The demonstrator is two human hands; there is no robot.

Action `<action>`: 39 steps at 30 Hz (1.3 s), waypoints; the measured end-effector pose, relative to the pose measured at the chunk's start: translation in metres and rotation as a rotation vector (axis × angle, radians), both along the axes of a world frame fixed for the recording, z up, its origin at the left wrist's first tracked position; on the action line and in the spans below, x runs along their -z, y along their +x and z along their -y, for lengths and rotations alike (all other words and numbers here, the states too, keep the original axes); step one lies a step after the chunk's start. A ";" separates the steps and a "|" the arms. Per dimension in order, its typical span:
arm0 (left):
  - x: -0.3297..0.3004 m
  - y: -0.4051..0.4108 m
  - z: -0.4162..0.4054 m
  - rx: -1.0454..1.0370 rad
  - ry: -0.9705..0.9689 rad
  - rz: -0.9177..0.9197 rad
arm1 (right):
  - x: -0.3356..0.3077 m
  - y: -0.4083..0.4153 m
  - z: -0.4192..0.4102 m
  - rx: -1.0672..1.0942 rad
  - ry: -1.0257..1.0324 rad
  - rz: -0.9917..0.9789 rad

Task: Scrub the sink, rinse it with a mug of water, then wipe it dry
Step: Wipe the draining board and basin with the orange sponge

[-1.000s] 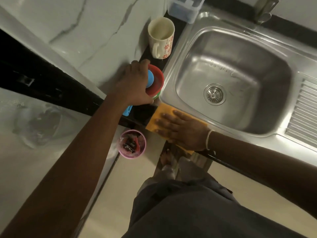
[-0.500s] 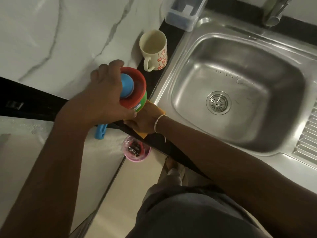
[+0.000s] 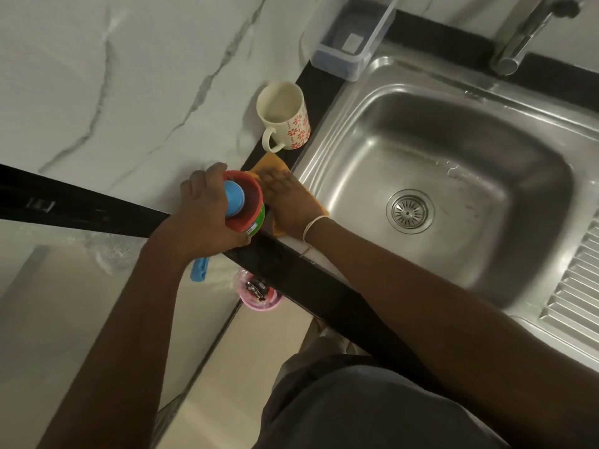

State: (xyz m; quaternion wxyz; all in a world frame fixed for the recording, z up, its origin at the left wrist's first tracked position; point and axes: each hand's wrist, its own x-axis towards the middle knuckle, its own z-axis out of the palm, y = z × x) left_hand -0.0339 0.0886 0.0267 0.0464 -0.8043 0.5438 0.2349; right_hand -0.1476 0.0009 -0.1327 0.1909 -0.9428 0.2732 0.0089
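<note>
Stainless steel sink basin fills the right half, bare inside but for the round slotted drain at its floor and a few water beads near the back wall; ribbed draining board at the far right. White marble-veined wall along the left, meeting the black stone table that edges the sink.

Clear rectangular plastic box at the table's back corner, lidless, a small pale block inside; nothing more to tell of its contents. Chrome tap above the sink's rear rim. Cream ceramic mug with red flower print, upright on the table between box and hands, handle toward the camera; inside looks pale, water level impossible to tell.

Left hand wrapped round a red-and-green plastic tub, fingers clenched on its side, tub lifted at the table's front edge. Inside it, a blue plastic scrubber head; its blue handle end sticks out below the wrist. Right hand pressed flat, fingers spread, on a yellow-orange cleaning cloth lying on the table just left of the sink rim, partly hidden by tub and hand. Thin white bangle on that wrist.

Below the table edge, on the floor, a small pink bin with dark scraps inside.
</note>
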 end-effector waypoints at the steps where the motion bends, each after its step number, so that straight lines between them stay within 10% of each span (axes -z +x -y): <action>1: 0.005 -0.001 0.001 -0.004 -0.002 -0.005 | 0.000 -0.003 0.001 0.003 0.007 0.014; 10: 0.040 -0.006 0.014 0.024 -0.073 0.069 | 0.009 -0.079 0.017 0.156 0.133 0.243; 19: 0.059 -0.015 0.015 0.030 -0.185 0.110 | 0.007 -0.191 0.027 0.759 0.538 0.571; 29: 0.016 -0.028 0.087 0.216 -0.457 0.112 | -0.017 -0.152 0.007 0.350 0.259 0.589; 39: 0.022 -0.010 0.186 0.503 -0.150 0.366 | 0.011 -0.055 0.022 -0.036 0.084 0.309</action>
